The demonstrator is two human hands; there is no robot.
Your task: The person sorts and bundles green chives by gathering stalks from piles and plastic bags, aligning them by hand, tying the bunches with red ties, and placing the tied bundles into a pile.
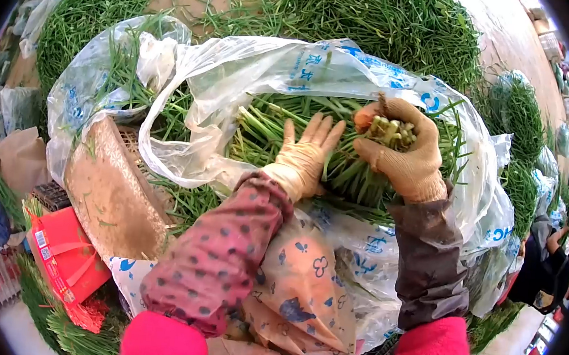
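My left hand (305,154), in a pale glove, lies palm down with fingers spread on long green chive-like stalks (258,131) inside a large clear plastic bag (223,71). My right hand (412,151), in a tan glove, is closed around a bunch of green stalks (396,133). The bunch's pale cut ends face up between thumb and fingers, and its leaves hang down into the bag. One fingertip of the right glove looks orange. The bag's mouth is spread wide around both hands, with blue printing on its film.
Heaps of loose green leaves (379,20) lie beyond the bag, with more at the left (88,18). A worn brown board (111,189) and a red box (71,253) stand at the lower left. A person in dark clothing (544,261) is at the right edge.
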